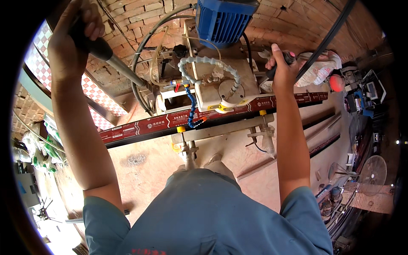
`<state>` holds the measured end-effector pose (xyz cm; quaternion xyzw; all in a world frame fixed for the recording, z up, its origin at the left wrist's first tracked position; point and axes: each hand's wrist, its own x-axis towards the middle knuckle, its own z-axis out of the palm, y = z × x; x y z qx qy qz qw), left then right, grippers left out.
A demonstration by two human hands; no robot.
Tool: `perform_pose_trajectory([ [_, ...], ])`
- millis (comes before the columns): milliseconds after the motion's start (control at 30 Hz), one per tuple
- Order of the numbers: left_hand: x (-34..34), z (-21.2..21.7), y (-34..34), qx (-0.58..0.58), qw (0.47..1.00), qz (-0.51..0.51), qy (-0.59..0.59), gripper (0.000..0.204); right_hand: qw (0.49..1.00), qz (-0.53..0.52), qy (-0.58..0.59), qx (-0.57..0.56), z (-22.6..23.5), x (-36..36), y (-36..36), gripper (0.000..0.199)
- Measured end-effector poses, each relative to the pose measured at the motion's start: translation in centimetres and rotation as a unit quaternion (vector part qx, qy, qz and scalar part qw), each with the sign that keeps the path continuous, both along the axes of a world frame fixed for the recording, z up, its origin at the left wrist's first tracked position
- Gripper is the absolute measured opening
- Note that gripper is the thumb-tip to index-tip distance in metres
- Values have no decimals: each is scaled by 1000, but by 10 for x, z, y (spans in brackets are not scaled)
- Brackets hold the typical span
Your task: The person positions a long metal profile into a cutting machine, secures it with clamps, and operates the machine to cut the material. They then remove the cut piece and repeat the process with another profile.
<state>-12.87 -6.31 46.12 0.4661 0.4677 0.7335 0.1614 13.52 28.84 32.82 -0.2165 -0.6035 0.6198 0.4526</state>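
Observation:
My left hand [68, 51], raised at the upper left, is closed around the black grip [100, 49] of a long metal lever [125, 70] that runs down toward the machine. At the right, my right hand [284, 72] wraps a black handle [270, 75] with its thumb pointing up; a pink-red tip shows beside the fingers. Between them stands a pale machine head [225, 87] under a blue motor [225, 23]. A grey segmented hose [204, 60] loops over the head, and a blue segmented hose [191, 104] hangs with its orange nozzle near a long bar in red printed wrap [157, 123].
Two yellow-capped clamps [181, 129] sit along a pale front rail [221, 129] close to my legs. Behind the machine rises a brick wall [140, 15]. Long dark strips [325, 144] lie on the floor at right, near a round fan [373, 175]. A white sack [318, 68] lies beyond my right hand.

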Motion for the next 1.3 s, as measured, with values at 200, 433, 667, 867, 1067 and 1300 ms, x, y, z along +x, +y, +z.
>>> perform_pose_trajectory([
  [200,62,-11,24,59,972,229,-9,25,999,-34,14,20,-5,0,9,28],
  [433,94,-27,2,91,967,237,5,25,1000,-26,15,6,-6,-3,8,29],
  [667,114,-49,-13,125,968,214,35,26,998,-33,-15,45,-10,-2,10,30],
  [867,124,-54,-22,124,969,201,75,34,999,-36,-10,33,-16,-3,13,29],
  [1067,119,-60,-21,109,974,191,61,33,998,-53,1,-16,-15,-3,9,26],
  [1300,124,-59,-16,115,969,198,90,34,997,-69,20,-36,-18,-8,8,24],
])
